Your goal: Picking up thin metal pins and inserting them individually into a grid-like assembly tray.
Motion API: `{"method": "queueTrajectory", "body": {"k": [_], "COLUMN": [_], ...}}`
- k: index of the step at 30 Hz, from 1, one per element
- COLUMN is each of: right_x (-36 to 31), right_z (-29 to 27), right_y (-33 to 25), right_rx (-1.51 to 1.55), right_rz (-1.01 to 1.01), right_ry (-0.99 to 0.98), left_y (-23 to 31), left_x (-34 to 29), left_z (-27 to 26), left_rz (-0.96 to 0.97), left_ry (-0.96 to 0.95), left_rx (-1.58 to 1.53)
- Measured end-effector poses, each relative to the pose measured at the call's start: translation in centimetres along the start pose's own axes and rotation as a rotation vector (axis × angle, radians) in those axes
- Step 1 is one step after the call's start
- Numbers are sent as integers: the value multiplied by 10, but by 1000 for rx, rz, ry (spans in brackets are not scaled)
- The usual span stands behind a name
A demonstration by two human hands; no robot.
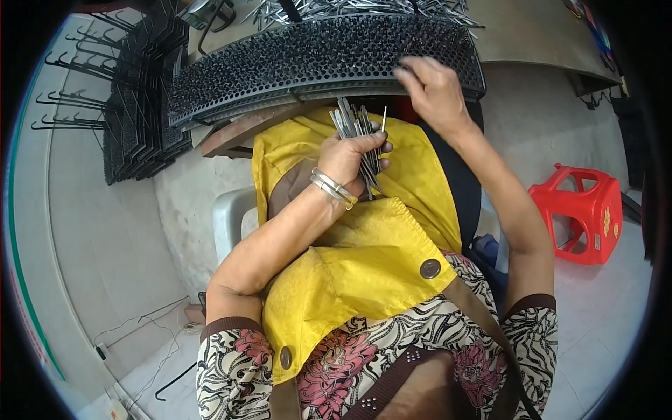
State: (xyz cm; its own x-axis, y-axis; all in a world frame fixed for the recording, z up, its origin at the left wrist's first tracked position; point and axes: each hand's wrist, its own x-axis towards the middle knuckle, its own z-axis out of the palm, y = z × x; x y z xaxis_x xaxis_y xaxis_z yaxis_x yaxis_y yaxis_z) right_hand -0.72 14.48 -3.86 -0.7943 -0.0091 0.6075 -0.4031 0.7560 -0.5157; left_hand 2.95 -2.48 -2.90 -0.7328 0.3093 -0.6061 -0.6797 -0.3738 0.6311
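A bundle of thin metal rods [355, 122] is wrapped in my left hand [350, 155], above the yellow apron on my lap. One rod stands out from the rest, pointing up beside my thumb. My right hand [435, 89] is over the right part of a long black perforated rack [280, 89], with its fingers drawn together in a pinch. Whatever those fingertips may hold is hidden or too small to make out. Rows of small holes cover the rack, and many look filled with dark upright pieces.
Behind the rack lies a loose heap of metal rods [364, 10] on the table [532, 31]. Stacked black racks with hooked wires [133, 105] stand at the left. A red plastic stool [581, 213] is on the floor at the right. Cables [164, 343] run along the lower left floor.
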Motion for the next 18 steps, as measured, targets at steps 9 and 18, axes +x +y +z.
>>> {"method": "queueTrajectory", "body": {"k": [9,18], "right_x": [-21,26], "right_z": [-18,-10], "right_y": [-23,13], "right_rx": [715,548], "right_rz": [639,441], "right_ry": [-92,307], "left_y": [-2,-15], "left_x": [-8,-8], "left_z": [5,-7], "left_rz": [8,4], "left_ry": [-51,-37], "left_rx": [36,67]}}
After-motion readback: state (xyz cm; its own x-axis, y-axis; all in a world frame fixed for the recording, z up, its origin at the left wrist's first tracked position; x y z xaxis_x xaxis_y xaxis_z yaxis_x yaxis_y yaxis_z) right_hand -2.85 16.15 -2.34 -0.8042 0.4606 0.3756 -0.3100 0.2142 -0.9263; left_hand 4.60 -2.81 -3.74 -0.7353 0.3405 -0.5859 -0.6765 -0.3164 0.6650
